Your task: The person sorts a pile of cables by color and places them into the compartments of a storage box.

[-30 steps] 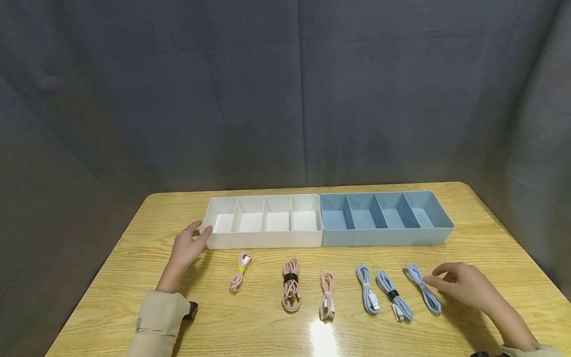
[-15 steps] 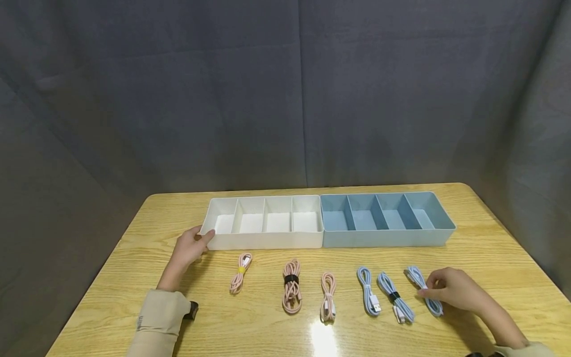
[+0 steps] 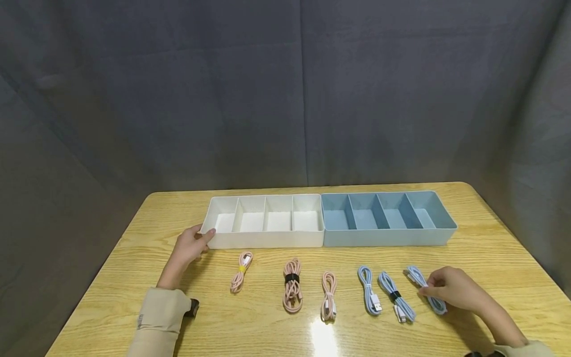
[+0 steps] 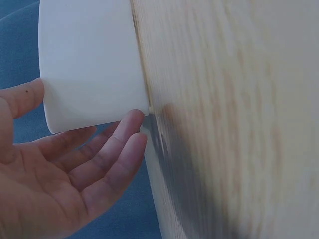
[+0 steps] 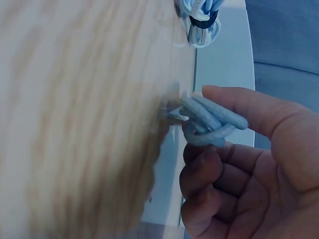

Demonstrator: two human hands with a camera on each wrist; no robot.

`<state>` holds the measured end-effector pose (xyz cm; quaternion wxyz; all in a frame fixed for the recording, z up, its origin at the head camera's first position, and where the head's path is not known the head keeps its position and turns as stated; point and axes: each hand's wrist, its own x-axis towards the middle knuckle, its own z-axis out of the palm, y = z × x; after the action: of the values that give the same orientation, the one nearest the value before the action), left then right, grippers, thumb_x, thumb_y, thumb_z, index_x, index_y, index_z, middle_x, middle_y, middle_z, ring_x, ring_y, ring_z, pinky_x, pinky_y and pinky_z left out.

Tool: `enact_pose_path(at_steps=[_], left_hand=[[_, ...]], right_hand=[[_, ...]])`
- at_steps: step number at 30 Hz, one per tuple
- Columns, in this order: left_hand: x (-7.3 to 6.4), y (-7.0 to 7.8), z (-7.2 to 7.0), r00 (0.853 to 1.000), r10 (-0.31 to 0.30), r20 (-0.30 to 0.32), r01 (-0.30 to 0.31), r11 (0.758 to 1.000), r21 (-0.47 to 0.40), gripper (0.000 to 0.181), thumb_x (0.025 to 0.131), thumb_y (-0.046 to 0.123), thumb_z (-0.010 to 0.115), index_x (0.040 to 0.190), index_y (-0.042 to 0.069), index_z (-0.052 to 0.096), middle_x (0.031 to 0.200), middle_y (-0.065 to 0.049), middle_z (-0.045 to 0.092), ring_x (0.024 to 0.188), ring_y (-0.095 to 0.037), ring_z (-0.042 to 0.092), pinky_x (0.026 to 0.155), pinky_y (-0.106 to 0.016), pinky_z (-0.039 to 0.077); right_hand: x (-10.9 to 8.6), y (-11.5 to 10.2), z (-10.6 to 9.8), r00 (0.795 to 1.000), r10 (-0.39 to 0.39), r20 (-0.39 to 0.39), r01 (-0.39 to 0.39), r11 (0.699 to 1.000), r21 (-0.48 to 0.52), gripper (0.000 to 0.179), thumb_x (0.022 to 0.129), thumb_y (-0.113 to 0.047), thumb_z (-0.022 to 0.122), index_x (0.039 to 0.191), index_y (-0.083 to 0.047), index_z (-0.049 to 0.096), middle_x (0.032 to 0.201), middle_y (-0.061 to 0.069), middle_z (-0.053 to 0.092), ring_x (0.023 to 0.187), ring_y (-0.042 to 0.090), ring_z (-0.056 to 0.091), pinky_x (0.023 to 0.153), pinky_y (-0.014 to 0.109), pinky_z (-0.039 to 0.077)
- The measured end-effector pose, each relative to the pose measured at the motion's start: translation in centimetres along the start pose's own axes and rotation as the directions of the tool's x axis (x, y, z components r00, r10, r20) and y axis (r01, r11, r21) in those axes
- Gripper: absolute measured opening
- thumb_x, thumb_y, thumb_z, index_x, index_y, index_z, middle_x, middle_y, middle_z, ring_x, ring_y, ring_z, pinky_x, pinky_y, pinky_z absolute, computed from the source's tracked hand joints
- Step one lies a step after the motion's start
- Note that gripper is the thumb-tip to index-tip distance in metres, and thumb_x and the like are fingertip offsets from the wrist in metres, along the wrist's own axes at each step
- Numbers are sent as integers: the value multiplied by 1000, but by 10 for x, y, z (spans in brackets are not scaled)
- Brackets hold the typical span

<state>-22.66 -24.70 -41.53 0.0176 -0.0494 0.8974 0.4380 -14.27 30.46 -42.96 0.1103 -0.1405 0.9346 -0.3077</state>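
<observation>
My left hand (image 3: 189, 248) holds the front left corner of a white divided box (image 3: 263, 241). In the left wrist view its thumb lies at the rim and its fingers bend along the box's end. My right hand (image 3: 455, 290) pinches a coiled light blue cable (image 3: 434, 302), the rightmost of three, between thumb and forefinger. The right wrist view shows the blue coil (image 5: 209, 122) standing on edge between them, close to the table, the other fingers curled beneath.
A blue divided box (image 3: 388, 238) adjoins the white one. Two more blue cables, a white-tied one (image 3: 367, 285) and a black-banded one (image 3: 401, 305), lie left of my right hand. Pink coiled cables (image 3: 292, 292) lie before the white box. A grey curtain (image 3: 285, 99) hangs behind.
My left hand has come in to the white box's corner. My right hand has moved left over the rightmost blue cable and taken hold of it; the cable has turned slightly.
</observation>
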Motion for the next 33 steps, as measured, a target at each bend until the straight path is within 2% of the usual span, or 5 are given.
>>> enact_pose_path(at_steps=[10, 17, 22, 26, 33], left_hand=[[0, 2, -1, 1000, -5, 5, 5, 1000, 5, 53, 94, 27, 49, 130, -12, 40, 95, -26, 59, 74, -27, 58, 56, -34, 48], [0, 1, -1, 1000, -21, 6, 21, 1000, 1, 56, 94, 29, 50, 130, -12, 39, 98, -27, 58, 75, -27, 58, 57, -34, 49], [0, 0, 0, 1000, -27, 9, 27, 1000, -3, 56, 94, 31, 50, 130, -11, 39, 99, -26, 58, 76, -26, 58, 57, -33, 48], [1, -1, 0, 1000, -21, 8, 21, 1000, 1, 57, 94, 32, 50, 131, -10, 39, 99, -26, 58, 77, -26, 59, 56, -32, 48], [1, -3, -1, 1000, -15, 16, 16, 1000, -7, 58, 94, 32, 50, 131, -11, 38, 101, -28, 57, 79, -28, 59, 56, -33, 49]], right_hand=[[6, -7, -2, 998, -29, -48, 29, 1000, 3, 26, 84, -21, 65, 63, -11, 54, 48, -11, 37, 40, 2, 32, 41, 20, 29], [14, -15, -4, 991, -53, -119, 48, 998, -46, 23, 83, -17, 66, 62, -12, 56, 51, -10, 37, 45, 2, 30, 44, 21, 29], [20, -19, -8, 984, -42, -173, 32, 998, -58, 24, 82, -18, 68, 62, -12, 56, 50, -9, 37, 45, 3, 30, 44, 22, 29], [23, -23, -12, 975, -67, -210, 55, 997, -61, 26, 82, -17, 68, 60, -12, 54, 50, -9, 36, 46, 4, 30, 44, 22, 28], [30, -30, -18, 973, -68, -221, 59, 997, -50, 25, 82, -18, 67, 61, -11, 55, 51, -8, 36, 47, 4, 31, 43, 22, 27]])
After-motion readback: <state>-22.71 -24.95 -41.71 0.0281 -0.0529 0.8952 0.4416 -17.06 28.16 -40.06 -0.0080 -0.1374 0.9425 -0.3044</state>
